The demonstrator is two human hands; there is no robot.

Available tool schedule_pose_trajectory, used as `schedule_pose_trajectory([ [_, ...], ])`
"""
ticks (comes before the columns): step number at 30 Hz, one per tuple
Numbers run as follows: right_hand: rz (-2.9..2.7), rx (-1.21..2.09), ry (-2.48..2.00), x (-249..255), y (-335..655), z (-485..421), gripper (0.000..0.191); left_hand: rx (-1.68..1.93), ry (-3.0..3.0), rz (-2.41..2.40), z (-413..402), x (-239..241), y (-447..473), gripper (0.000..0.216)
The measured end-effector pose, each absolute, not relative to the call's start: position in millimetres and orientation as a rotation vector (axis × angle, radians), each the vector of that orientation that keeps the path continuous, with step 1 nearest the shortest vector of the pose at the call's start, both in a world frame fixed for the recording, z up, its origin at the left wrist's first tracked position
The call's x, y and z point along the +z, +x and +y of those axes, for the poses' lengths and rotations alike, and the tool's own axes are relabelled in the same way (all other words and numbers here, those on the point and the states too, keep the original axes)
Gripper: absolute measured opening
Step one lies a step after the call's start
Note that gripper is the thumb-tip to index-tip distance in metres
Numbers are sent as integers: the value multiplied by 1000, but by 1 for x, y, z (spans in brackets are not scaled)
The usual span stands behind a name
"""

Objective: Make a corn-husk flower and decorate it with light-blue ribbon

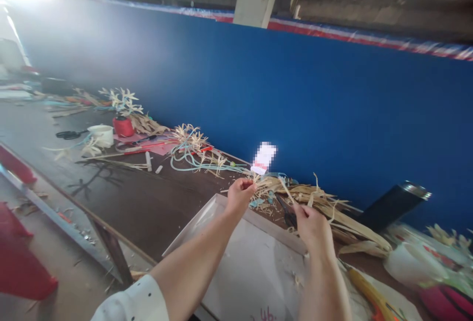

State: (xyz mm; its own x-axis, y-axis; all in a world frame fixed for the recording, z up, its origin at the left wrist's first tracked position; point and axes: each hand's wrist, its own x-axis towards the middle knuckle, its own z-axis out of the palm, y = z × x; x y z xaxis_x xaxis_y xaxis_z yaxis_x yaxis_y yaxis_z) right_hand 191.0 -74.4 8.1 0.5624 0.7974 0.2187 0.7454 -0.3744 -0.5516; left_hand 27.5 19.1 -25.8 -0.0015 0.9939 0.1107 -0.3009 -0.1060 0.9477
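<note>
My left hand point(241, 194) is closed in a pinch above the far edge of a shallow white tray point(254, 267). Pale fibres show at its fingertips, but whether they are held or lie behind is unclear. My right hand point(313, 225) is closed on a thin, pale dried-husk strip point(288, 191), which points up and to the left. Black-handled scissors point(290, 217) lie on the table just left of that hand. Behind both hands is a heap of dried husks point(325, 200), with small cut scraps point(268, 205) in front of it.
Husk flowers point(190, 136) and pale blue cord point(181, 163) lie left along the blue wall point(314, 104). Farther left are a red thread spool point(123, 126), a white cup point(101, 135) and more scissors point(70, 135). A dark flask point(391, 208) and a yellow-handled tool point(369, 294) are on the right.
</note>
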Motion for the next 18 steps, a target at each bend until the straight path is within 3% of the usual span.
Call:
schedule_pose_trajectory([
  [3, -1056, 153, -1841, 8, 182, -71, 36, 1401, 1012, 848, 18, -24, 28, 26],
  [8, -964, 546, -1311, 1, 162, -60, 38, 1381, 1001, 806, 14, -21, 29, 29],
  [18, -1052, 716, -1244, -8, 144, -52, 34, 1355, 1106, 761, 13, -23, 30, 28],
])
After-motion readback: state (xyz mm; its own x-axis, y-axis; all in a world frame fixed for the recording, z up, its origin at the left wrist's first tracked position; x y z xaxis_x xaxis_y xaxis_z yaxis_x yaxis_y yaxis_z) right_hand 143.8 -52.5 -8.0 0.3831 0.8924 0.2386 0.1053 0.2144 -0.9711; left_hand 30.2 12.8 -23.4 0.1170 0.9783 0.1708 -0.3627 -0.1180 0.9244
